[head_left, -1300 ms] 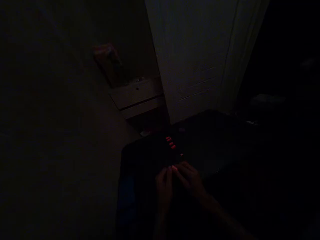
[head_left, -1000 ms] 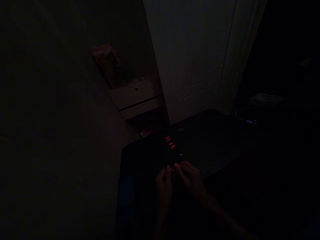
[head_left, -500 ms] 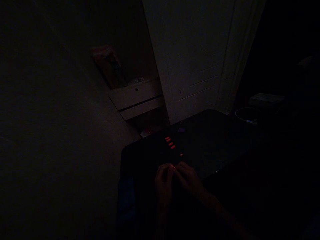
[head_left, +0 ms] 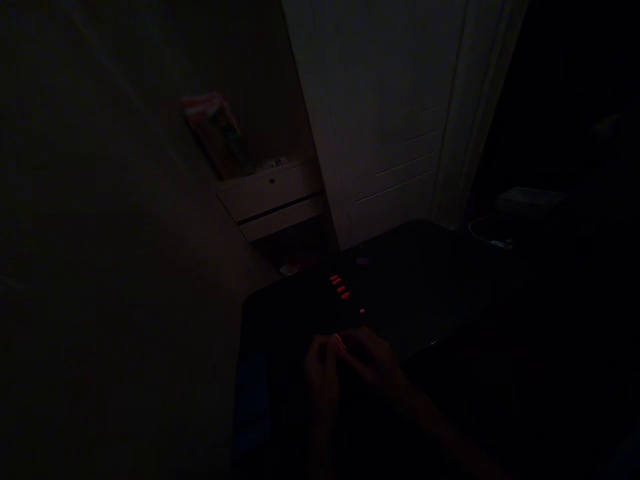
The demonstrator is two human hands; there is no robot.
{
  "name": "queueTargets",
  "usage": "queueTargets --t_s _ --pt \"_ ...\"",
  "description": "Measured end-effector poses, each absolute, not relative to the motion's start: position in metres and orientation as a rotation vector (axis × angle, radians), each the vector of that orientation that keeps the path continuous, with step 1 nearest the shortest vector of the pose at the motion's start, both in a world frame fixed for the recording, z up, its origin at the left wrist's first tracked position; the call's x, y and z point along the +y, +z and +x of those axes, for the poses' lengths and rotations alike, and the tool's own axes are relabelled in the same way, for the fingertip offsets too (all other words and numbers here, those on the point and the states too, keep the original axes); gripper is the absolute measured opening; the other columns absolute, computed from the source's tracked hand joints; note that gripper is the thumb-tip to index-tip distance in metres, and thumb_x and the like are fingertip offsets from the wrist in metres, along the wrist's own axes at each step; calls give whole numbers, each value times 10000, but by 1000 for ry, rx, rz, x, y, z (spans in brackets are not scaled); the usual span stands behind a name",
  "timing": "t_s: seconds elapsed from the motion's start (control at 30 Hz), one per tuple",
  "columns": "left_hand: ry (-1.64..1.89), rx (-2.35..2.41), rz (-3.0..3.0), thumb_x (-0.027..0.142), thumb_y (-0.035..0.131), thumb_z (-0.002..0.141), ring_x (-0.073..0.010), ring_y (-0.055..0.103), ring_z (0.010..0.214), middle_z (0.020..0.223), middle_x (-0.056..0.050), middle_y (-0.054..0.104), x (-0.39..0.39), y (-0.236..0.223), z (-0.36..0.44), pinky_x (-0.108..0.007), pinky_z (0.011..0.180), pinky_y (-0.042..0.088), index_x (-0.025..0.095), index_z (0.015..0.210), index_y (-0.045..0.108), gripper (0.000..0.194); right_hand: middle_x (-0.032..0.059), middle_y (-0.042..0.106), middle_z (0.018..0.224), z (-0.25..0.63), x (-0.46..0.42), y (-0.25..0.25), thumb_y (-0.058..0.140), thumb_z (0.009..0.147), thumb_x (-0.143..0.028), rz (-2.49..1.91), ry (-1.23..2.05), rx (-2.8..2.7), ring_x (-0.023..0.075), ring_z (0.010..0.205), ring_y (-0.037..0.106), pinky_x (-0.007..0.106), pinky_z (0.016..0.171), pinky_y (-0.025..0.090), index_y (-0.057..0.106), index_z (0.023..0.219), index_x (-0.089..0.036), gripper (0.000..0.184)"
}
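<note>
The room is very dark. My left hand (head_left: 321, 363) and my right hand (head_left: 373, 363) meet fingertip to fingertip over a dark table (head_left: 425, 287). Their fingers are curled and pinched together around something tiny that I cannot make out. Just beyond them several small red pieces (head_left: 340, 287) lie in a short row on the table, with one more red speck (head_left: 362, 311) closer to my right hand.
A pale door (head_left: 385, 113) stands behind the table. A low light drawer unit (head_left: 273, 197) sits to its left with a colourful packet (head_left: 215, 130) leaning above it. A white cable (head_left: 487, 233) and a flat box (head_left: 533, 197) lie at the right.
Both hands have drawn slightly toward me and stayed pinched together. The red pieces on the table have not moved.
</note>
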State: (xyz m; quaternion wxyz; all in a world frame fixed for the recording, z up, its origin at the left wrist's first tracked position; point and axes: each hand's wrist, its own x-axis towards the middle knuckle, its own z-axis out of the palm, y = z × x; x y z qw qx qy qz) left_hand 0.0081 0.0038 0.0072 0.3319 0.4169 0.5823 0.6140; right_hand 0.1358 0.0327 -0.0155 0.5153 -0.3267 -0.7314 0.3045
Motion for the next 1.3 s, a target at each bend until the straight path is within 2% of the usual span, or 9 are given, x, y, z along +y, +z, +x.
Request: queueTargets --t_s 0.1,0.23,0.33,0.47,0.63,0.8,1.07,1.3 --pt "1629 1535 1066 557 722 821 -180 614 658 658 -10 643 5 4 8 -278 673 520 184 695 643 401 74 707 1083 137 33 -17 625 1003 -272 -712 767 -1798 205 950 695 340 861 586 618 1373 -253 370" --pt "1626 1559 1068 580 724 806 -183 616 660 662 -14 651 6 -1 4 -274 665 515 180 688 654 422 72 705 1113 136 35 -20 564 1041 -243 -658 817 -1828 196 994 696 329 892 584 626 1382 -273 348" --pt "1579 1561 1089 572 722 818 -185 623 677 678 -15 664 7 -2 2 -267 661 507 172 702 681 419 68 707 1105 136 37 -20 567 1043 -251 -706 817 -1796 195 982 702 324 890 585 663 1319 -270 293" --pt "1545 1619 1126 615 671 855 -194 634 680 694 -30 687 8 -1 1 -277 654 503 167 719 701 469 63 717 1030 135 37 -19 562 1048 -316 -775 796 -1773 202 930 708 324 844 589 711 1128 -243 185" --pt "1500 1720 1150 739 580 854 -214 640 670 681 -58 697 7 3 7 -298 644 500 165 711 712 606 52 708 916 132 36 -16 524 1061 -376 -824 723 -1766 194 821 694 312 769 567 670 986 -219 227" --pt "1553 1753 1061 803 554 822 -203 614 644 664 -51 676 7 6 10 -291 614 494 167 690 688 663 52 721 914 133 36 -15 480 1078 -332 -828 733 -1758 196 825 696 315 779 551 670 978 -222 241" --pt "1533 1655 1157 700 597 861 -215 661 703 738 -62 716 7 5 9 -298 668 537 176 762 702 544 61 733 897 132 36 -18 472 1070 -290 -828 706 -1730 200 807 695 319 759 545 694 959 -218 258" --pt "1493 1561 1227 550 678 860 -255 723 838 865 -92 782 6 10 10 -344 792 564 173 847 763 387 50 703 831 132 37 -21 440 1069 -285 -878 646 -1732 188 727 671 304 698 537 654 900 -216 281"
